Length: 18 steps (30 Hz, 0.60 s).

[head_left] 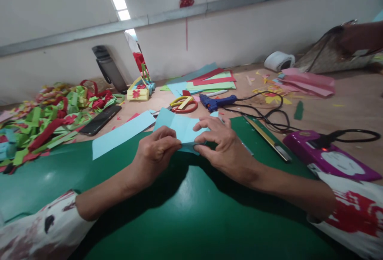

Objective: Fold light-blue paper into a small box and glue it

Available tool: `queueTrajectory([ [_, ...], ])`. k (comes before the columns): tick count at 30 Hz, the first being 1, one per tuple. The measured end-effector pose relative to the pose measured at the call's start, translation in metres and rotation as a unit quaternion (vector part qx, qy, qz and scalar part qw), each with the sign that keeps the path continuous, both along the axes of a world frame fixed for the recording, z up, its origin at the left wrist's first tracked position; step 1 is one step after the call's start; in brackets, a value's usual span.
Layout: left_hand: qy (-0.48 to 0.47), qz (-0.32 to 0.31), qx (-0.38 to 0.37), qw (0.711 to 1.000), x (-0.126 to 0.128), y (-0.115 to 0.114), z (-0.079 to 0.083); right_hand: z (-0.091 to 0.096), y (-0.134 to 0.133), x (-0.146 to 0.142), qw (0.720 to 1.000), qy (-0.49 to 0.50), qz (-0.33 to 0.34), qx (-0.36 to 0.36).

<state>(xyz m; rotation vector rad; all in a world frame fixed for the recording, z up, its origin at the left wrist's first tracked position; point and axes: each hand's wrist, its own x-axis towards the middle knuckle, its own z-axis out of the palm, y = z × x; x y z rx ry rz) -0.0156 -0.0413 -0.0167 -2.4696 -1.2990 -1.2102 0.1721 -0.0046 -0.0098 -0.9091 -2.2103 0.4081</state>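
Observation:
A light blue sheet of paper [184,127] with creases across it is held up between both hands over the green mat [191,216]. My left hand [157,152] pinches its lower left edge between thumb and curled fingers. On the other side my right hand [220,142] grips the lower right edge, thumb below and fingers arched over the top. A flat light blue paper strip [122,134] lies left of the hands. Behind the sheet are scissors [187,105] with red and yellow handles and a blue glue gun [218,101].
On the left lie a heap of coloured paper strips [68,112], a black phone [101,120] and a dark bottle [109,68]. A small yellow paper basket [137,93] stands behind. To the right are a gold-coloured cutter [267,138], a purple power strip [338,156] and black cords [266,112].

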Motion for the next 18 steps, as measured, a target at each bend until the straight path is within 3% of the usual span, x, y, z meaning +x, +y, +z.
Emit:
queueTrajectory([
  [9,-0.050,-0.032,-0.004,0.998,0.004,-0.001,-0.004,-0.002,0.001,0.000,0.998,0.065,0.004,0.007],
  [18,-0.097,-0.049,-0.019,0.994,0.000,0.005,-0.019,-0.003,0.000,-0.001,0.996,0.086,0.016,-0.004],
])
